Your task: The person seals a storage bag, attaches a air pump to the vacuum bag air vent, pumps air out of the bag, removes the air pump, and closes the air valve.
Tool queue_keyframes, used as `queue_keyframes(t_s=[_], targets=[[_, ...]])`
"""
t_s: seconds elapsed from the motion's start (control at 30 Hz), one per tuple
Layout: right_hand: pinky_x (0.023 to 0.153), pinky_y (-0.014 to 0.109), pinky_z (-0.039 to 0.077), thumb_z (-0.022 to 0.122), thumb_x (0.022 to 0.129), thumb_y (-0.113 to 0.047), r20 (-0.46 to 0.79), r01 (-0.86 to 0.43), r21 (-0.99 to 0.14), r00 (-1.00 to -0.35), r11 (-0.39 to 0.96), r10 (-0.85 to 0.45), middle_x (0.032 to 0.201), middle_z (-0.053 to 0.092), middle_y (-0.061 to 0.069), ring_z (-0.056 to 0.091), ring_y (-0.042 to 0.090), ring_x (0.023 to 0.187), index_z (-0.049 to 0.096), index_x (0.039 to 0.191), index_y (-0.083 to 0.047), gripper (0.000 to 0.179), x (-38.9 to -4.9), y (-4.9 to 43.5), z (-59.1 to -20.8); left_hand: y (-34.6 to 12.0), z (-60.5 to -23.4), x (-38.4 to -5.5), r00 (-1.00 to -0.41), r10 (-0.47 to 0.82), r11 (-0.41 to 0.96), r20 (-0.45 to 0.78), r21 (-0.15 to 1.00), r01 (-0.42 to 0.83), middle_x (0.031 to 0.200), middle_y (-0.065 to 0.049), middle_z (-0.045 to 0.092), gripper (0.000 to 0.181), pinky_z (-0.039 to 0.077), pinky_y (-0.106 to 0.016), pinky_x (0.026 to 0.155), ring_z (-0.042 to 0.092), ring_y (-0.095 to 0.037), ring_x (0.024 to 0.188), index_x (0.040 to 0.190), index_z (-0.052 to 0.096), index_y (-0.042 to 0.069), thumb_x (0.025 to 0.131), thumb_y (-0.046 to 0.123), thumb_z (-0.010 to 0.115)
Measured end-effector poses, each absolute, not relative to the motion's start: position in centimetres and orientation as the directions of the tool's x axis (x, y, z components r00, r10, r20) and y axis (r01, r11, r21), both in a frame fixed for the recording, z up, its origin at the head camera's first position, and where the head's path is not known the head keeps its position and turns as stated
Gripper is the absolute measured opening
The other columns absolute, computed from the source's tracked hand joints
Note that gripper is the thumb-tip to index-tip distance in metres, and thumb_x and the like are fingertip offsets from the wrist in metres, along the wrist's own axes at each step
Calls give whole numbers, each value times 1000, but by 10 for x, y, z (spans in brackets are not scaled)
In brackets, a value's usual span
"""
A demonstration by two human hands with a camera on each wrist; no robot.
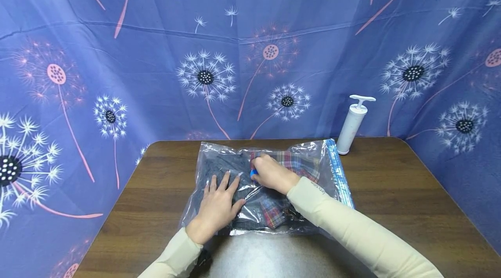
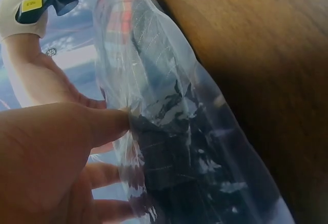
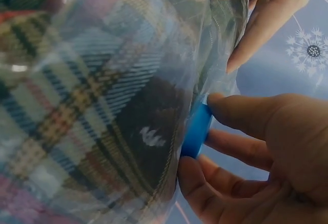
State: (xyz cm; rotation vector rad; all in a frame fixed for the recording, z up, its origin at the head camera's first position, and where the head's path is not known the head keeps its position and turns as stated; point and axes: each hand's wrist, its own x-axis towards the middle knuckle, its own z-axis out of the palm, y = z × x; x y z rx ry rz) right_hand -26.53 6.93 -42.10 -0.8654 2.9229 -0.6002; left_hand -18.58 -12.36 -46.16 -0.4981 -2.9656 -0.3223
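The plastic bag (image 1: 328,178) lies on the counter (image 1: 156,182) with dark clothes (image 1: 246,220) and plaid cloth (image 1: 291,160) inside. Nearest, the left grip (image 1: 219,205) is spread and released, resting on it; just beyond, the right grip (image 1: 274,175) grasps a blue cap (image 3: 197,129). Twisting it hard could crease or tear the bag there. Farther off, a sharp tug might topple the white pump (image 1: 351,130).
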Motion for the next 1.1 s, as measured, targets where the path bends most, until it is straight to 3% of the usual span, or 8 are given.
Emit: queue_keyframes(t_s=[0.4, 0.67, 1.1], targets=[[75, 34, 61, 80, 89, -8, 85, -573, -340, -808, 746, -582, 87, 70, 11, 66, 23, 82, 75, 94, 2, 12, -269, 70, -420, -126, -460, -190, -937, 325, 907, 129, 239, 347, 157, -27, 44, 65, 37, -81, 103, 37, -67, 137, 151, 53, 11, 97, 44, 70], [79, 31, 63, 79, 90, -7, 58, -644, -324, -745, 693, -665, 99, 74, 19, 73, 29, 92, 75, 101, 6, 18, -274, 75, -417, -125, -459, -191, -938, 327, 900, 113, 265, 346, 158, -28, 42, 66, 36, -83, 102, 34, -69, 138, 151, 52, 11, 97, 43, 70], [82, 28, 62, 83, 86, -9, -21, -710, -212, -683, 671, -730, 103, 75, 14, 72, 25, 94, 77, 102, 1, 21, -281, 76, -415, -123, -461, -193, -948, 309, 902, 78, 292, 318, 158, -27, 42, 67, 34, -84, 103, 33, -68, 139, 151, 52, 12, 95, 43, 72]])
